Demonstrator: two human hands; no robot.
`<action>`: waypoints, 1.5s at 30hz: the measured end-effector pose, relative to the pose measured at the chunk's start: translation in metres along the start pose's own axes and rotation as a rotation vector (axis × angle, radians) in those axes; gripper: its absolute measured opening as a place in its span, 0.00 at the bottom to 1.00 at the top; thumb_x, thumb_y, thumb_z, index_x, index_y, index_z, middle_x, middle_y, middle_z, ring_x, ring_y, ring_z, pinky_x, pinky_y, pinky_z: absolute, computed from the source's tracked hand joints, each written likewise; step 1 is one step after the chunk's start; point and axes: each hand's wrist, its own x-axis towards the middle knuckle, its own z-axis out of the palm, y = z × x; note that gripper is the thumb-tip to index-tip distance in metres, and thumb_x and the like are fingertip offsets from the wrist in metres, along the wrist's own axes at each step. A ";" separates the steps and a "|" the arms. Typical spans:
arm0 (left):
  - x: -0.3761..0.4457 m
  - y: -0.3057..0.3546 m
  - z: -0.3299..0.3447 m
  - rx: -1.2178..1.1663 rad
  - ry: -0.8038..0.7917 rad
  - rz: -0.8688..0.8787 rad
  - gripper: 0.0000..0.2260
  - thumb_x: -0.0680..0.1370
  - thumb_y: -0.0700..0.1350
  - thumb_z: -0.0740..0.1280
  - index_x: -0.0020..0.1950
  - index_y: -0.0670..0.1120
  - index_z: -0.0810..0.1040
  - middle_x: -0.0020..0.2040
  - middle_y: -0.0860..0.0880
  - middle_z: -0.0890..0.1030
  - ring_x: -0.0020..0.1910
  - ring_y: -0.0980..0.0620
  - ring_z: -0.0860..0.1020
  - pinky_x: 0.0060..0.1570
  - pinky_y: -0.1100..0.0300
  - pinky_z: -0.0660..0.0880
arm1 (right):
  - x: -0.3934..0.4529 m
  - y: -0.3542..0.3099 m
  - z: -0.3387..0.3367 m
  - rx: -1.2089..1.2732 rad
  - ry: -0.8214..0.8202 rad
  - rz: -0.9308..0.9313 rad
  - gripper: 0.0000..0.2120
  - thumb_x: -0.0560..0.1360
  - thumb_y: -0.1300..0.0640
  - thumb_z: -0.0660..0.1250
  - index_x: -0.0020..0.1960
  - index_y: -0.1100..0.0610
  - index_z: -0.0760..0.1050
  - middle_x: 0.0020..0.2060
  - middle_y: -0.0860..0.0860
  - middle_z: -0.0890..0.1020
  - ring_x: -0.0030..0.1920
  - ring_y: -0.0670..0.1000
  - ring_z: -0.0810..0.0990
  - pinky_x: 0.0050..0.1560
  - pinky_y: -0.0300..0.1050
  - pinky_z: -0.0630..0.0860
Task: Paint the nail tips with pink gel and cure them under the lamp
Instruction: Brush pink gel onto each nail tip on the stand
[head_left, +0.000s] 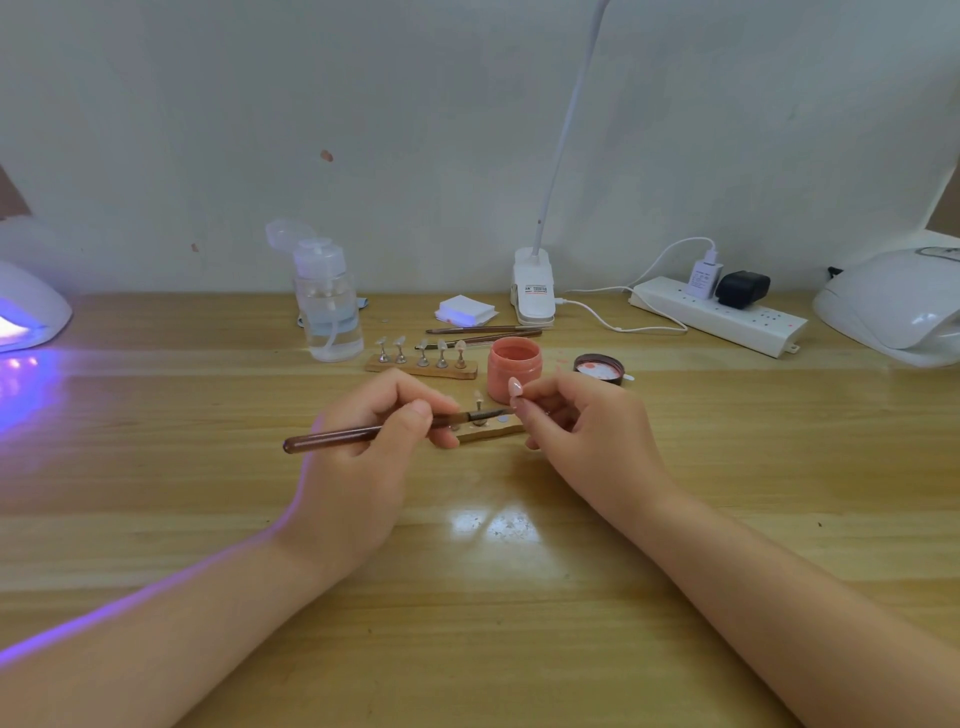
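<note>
Lamp (28, 306) first, at the far left edge of the table (208, 493): a white dome, lit, throwing violet light across the wood. To the right of it, near the wall, stands a clear pump bottle (328, 306) with its cap flipped open. Taking the pink jar (514, 368) as the landmark for everything else: just left of the jar sits a wooden strip (422, 368) carrying five small metal stands, each topped with a nail tip. Behind the jar lie two spare brushes (483, 335), a stack of white pads (466, 310) and the clip base of a white desk light (533, 291) whose neck rises out of view. The jar stands open, pink gel inside; its dark lid (599, 368) lies just right of it, inner side up and smeared pink.

In front of the jar and slightly left, the left hand (374, 431) grips a brown brush (363, 432) with thumb and curled fingers, the bristle end pointing right. Below the brush head lies a second wooden strip (488, 431) with at least one stand upright on it; part of it is hidden by the fingers. Directly in front of the jar the right hand (576, 415) pinches one stand, its pale pink nail tip (515, 387) raised against the jar's wall, the brush tip just below it.

Farther right of the jar, along the wall, lies a white power strip (727, 319) with two plugs in it, and beyond that a second white lamp (893, 306), unlit.
</note>
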 end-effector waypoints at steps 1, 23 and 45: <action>0.000 0.001 0.000 -0.007 0.005 0.005 0.11 0.75 0.39 0.59 0.42 0.43 0.81 0.36 0.47 0.83 0.38 0.59 0.80 0.42 0.73 0.71 | 0.000 0.000 0.000 0.000 -0.002 0.000 0.01 0.74 0.60 0.71 0.44 0.55 0.82 0.31 0.44 0.80 0.34 0.51 0.81 0.42 0.50 0.79; 0.000 0.000 0.000 -0.016 0.005 0.014 0.10 0.75 0.39 0.59 0.42 0.43 0.81 0.36 0.47 0.83 0.38 0.57 0.81 0.43 0.71 0.72 | 0.000 0.001 0.000 -0.019 -0.004 -0.006 0.02 0.75 0.58 0.71 0.44 0.55 0.82 0.30 0.43 0.80 0.33 0.49 0.81 0.41 0.48 0.78; 0.004 0.003 -0.002 0.025 0.015 -0.015 0.08 0.76 0.44 0.62 0.42 0.48 0.81 0.35 0.51 0.84 0.37 0.59 0.80 0.40 0.72 0.72 | 0.000 -0.001 -0.001 -0.077 -0.009 -0.023 0.01 0.74 0.59 0.72 0.44 0.55 0.83 0.29 0.40 0.77 0.33 0.46 0.78 0.36 0.30 0.70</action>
